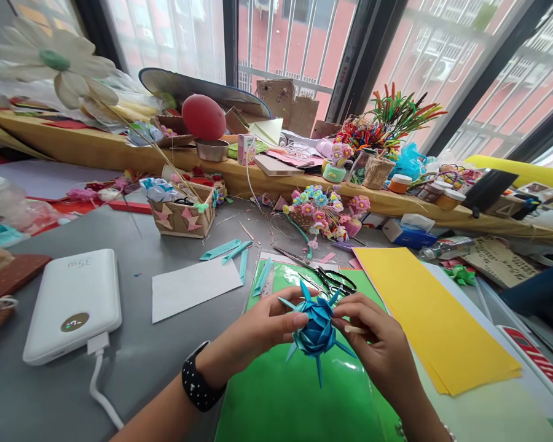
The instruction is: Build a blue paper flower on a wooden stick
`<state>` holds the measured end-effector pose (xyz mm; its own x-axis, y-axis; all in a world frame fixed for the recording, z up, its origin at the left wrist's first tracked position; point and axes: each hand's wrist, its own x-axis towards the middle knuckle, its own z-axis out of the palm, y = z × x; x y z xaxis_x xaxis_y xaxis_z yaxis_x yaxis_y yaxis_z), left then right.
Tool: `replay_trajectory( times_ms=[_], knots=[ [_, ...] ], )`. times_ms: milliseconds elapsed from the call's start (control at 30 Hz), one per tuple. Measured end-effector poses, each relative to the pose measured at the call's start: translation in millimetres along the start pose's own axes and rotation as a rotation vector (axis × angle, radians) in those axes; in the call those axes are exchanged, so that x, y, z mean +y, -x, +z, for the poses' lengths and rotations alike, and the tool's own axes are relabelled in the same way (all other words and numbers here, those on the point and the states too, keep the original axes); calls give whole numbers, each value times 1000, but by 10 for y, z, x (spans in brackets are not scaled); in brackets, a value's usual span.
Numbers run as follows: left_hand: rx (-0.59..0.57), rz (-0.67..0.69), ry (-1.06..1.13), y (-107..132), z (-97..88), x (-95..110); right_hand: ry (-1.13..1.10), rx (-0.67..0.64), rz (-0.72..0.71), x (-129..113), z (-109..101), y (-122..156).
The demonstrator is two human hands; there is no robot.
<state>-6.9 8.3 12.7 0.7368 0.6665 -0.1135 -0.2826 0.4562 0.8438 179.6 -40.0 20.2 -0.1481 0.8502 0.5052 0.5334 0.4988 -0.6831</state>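
Note:
A spiky blue folded-paper flower (314,331) with layered petals and pointed tips is held up in front of me, above a shiny green sheet (299,396). My left hand (270,322) grips its left side, thumb across the front and fingers behind. On the right side, the fingertips of my right hand (371,325) pinch the flower's edge. A short pale stick (354,329) pokes out from between the right fingers; most of it is hidden. Just behind the flower lie black-handled scissors (338,281). Folded light-blue paper strips (225,250) rest beyond my left hand.
A white power bank (76,301) with a cable stands left, near a white paper piece (196,288). Yellow paper (433,316) lies right. Farther back are a cardboard basket (184,212), small craft flowers (320,212) and a crowded ledge (239,178) below the windows.

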Motion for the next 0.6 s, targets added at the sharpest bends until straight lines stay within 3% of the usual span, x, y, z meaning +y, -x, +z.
replay_trajectory(
  times_ms=[233, 600],
  knots=[
    [-29, 7, 98, -12, -2, -14, -21, 18, 42, -19, 29, 22],
    [-34, 6, -17, -11, -31, -28, 2, 54, 48, -31, 48, 30]
  ],
)
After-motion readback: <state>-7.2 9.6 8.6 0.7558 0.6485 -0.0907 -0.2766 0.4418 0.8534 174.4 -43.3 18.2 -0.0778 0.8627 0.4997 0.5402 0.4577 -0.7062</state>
